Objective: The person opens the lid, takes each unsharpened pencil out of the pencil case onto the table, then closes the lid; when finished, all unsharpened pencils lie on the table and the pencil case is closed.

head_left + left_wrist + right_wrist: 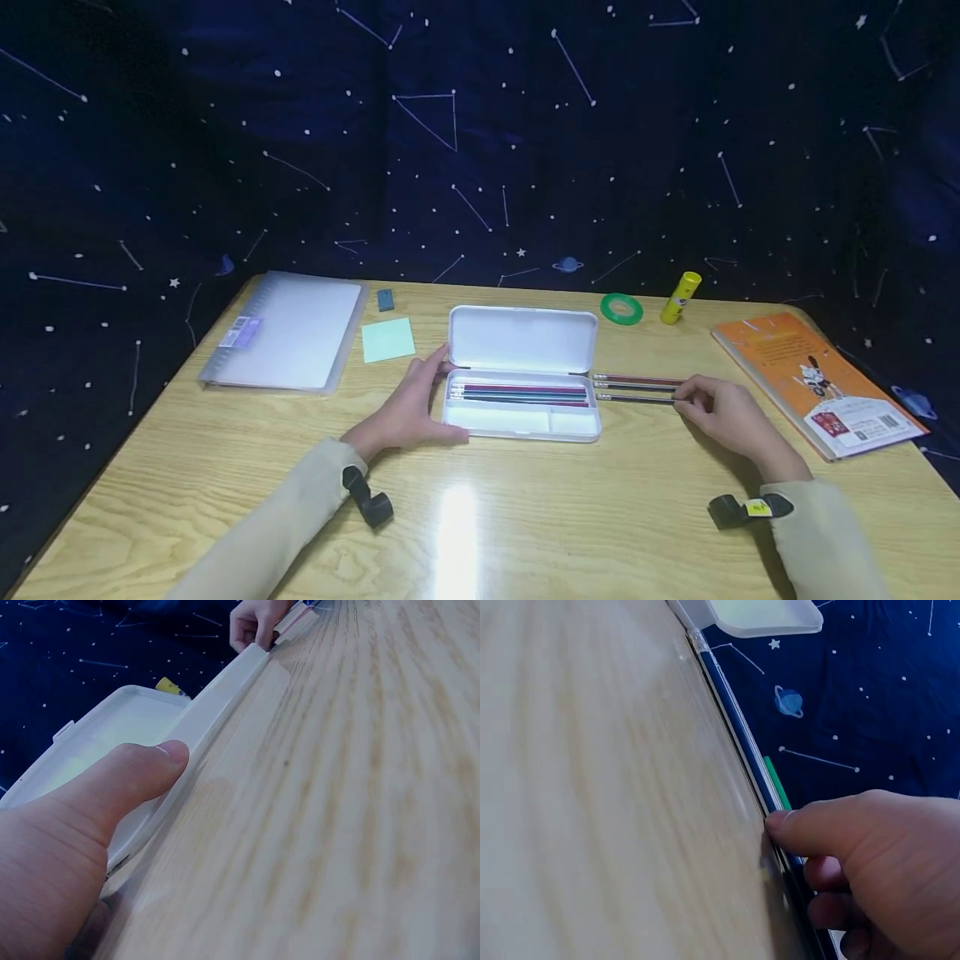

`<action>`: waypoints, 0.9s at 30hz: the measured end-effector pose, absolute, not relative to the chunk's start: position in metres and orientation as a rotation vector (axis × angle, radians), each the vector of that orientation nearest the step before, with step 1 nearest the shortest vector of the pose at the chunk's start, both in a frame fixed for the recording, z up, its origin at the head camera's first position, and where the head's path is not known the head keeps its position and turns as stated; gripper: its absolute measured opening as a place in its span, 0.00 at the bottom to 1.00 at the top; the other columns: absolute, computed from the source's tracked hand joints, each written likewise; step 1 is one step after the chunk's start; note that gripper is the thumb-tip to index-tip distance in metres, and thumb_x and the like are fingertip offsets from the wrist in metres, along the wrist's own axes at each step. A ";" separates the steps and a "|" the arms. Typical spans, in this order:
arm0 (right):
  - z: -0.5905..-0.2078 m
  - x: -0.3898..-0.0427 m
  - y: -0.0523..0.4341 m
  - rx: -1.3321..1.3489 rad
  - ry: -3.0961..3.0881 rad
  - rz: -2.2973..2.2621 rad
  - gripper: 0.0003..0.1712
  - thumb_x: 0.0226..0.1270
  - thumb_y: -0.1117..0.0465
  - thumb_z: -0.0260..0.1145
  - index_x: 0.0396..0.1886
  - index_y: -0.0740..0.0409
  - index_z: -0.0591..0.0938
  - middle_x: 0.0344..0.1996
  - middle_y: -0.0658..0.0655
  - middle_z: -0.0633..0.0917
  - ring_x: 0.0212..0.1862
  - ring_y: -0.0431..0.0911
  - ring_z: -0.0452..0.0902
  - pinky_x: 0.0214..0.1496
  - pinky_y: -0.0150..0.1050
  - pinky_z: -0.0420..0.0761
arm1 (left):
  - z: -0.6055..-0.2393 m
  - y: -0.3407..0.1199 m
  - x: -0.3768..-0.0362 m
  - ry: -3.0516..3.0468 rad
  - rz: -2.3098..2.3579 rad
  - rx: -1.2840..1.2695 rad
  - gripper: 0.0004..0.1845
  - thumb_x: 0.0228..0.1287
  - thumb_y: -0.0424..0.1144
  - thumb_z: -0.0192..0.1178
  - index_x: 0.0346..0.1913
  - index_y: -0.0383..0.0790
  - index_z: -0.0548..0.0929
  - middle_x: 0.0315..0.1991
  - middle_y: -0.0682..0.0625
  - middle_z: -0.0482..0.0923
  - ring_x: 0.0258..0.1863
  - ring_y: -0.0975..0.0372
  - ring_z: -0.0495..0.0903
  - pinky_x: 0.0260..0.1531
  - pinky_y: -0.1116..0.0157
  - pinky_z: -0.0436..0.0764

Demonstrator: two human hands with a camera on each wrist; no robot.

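Note:
A white pencil case (498, 419) lies on the table with its lid (522, 340) raised at the back. Several pencils (525, 395) fill its rear compartment. My left hand (408, 412) holds the case's left end, thumb at the front corner and fingers at the back; in the left wrist view the thumb (142, 776) presses the case's side. To the right of the case lie 3 pencils with eraser ends toward it. My right hand (727, 417) pinches the nearest, a dark pencil (633, 399), near its far right end; the fingers partly hide the others' ends.
At the left are a clear-covered notebook (300, 333), a blue eraser (386, 300) and pale green sticky notes (387, 340). Behind the pencils are a green tape roll (604, 308) and a yellow glue stick (681, 298). An orange book (795, 367) lies right of my right hand.

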State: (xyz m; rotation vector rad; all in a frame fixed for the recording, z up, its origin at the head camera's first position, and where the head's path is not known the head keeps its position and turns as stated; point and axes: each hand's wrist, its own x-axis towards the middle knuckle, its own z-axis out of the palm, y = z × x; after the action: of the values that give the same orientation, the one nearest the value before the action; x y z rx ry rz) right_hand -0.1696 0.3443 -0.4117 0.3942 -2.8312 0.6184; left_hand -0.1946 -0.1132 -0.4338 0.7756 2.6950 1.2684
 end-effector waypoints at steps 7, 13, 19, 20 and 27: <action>-0.413 -0.178 0.340 0.345 -2.835 0.614 0.09 0.58 0.67 0.68 0.37 0.61 0.77 0.19 0.49 0.71 0.21 0.35 0.61 0.21 0.31 0.61 | -0.435 -0.113 -0.193 2.702 1.263 0.758 0.71 0.33 0.54 0.80 0.77 0.42 0.43 0.64 0.53 0.67 0.60 0.60 0.64 0.66 0.56 0.66; -0.407 -0.181 0.322 0.389 -2.829 0.684 0.08 0.60 0.68 0.66 0.37 0.60 0.77 0.19 0.48 0.71 0.20 0.35 0.62 0.20 0.31 0.62 | -0.438 -0.113 -0.192 2.691 1.257 0.753 0.71 0.34 0.54 0.80 0.77 0.42 0.43 0.64 0.53 0.66 0.60 0.61 0.63 0.66 0.56 0.66; -0.401 -0.193 0.284 0.481 -2.883 0.799 0.03 0.65 0.66 0.63 0.37 0.59 0.80 0.20 0.49 0.73 0.22 0.39 0.65 0.23 0.31 0.66 | -0.436 -0.113 -0.192 2.687 1.262 0.768 0.70 0.34 0.53 0.80 0.77 0.42 0.43 0.64 0.52 0.66 0.59 0.60 0.64 0.65 0.56 0.66; -0.400 -0.194 0.276 0.502 -2.898 0.810 0.03 0.65 0.66 0.64 0.38 0.59 0.81 0.20 0.49 0.73 0.23 0.40 0.66 0.24 0.31 0.66 | -0.436 -0.113 -0.192 2.688 1.257 0.766 0.70 0.34 0.54 0.80 0.77 0.42 0.43 0.64 0.52 0.66 0.59 0.60 0.63 0.65 0.56 0.66; -0.393 -0.200 0.220 0.703 -2.962 0.700 0.09 0.66 0.59 0.65 0.42 0.55 0.87 0.25 0.47 0.82 0.27 0.40 0.68 0.31 0.33 0.70 | -0.435 -0.112 -0.194 2.699 1.251 0.763 0.71 0.34 0.54 0.80 0.77 0.41 0.43 0.64 0.52 0.67 0.59 0.60 0.63 0.65 0.55 0.67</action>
State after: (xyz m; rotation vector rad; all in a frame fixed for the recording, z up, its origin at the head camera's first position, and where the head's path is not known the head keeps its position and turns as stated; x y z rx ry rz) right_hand -0.2003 0.2201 -0.3931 0.7025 -2.9624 0.7003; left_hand -0.1942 -0.1118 -0.4345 0.7635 2.6989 1.2508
